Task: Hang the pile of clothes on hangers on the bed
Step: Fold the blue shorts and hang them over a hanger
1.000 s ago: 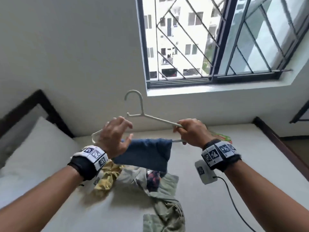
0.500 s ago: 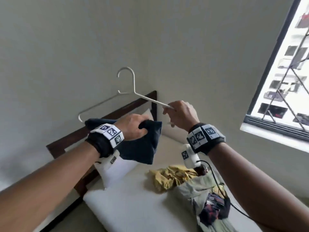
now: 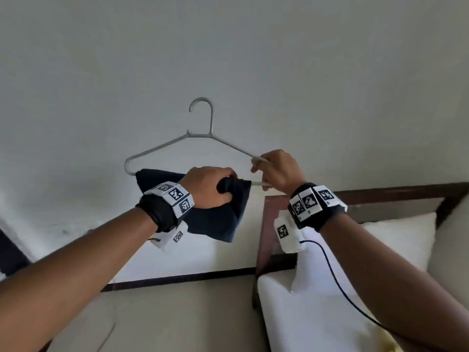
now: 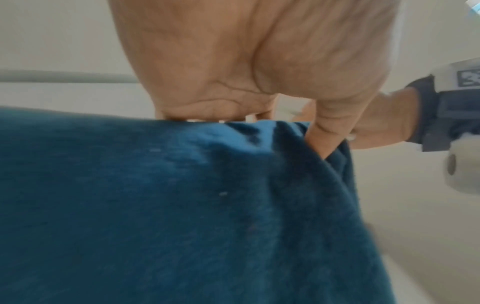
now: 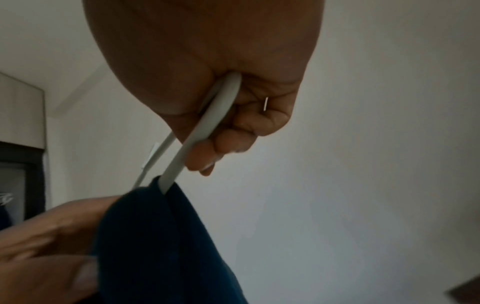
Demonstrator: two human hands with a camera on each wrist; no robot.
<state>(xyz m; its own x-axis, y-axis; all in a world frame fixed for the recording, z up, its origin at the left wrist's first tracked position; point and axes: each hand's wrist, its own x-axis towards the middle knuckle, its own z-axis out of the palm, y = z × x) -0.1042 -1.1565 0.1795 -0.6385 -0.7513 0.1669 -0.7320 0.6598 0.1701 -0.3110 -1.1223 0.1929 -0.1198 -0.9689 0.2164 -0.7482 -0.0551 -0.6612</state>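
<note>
A pale grey plastic hanger (image 3: 200, 135) is held upright in front of the wall. A dark blue folded garment (image 3: 223, 217) is draped over its bottom bar. My left hand (image 3: 215, 188) grips the garment at the bar, fingers curled round the cloth (image 4: 182, 205). My right hand (image 3: 276, 168) grips the hanger's right end, its fingers wrapped round the bent corner of the hanger (image 5: 207, 123). The blue garment (image 5: 166, 246) hangs just below that hand. The pile of clothes is out of the head view.
The bed (image 3: 317, 313) with a white sheet lies at lower right, a white pillow (image 3: 396, 240) against its dark wooden headboard (image 3: 380, 194). A dark cable (image 3: 337, 278) runs from my right wrist. Beige floor (image 3: 177, 318) lies left of the bed.
The view has swung left, from the window and the clothes pile to the wall and headboard. My left hand closed on the blue garment at the hanger bar; my right hand kept its hold.
</note>
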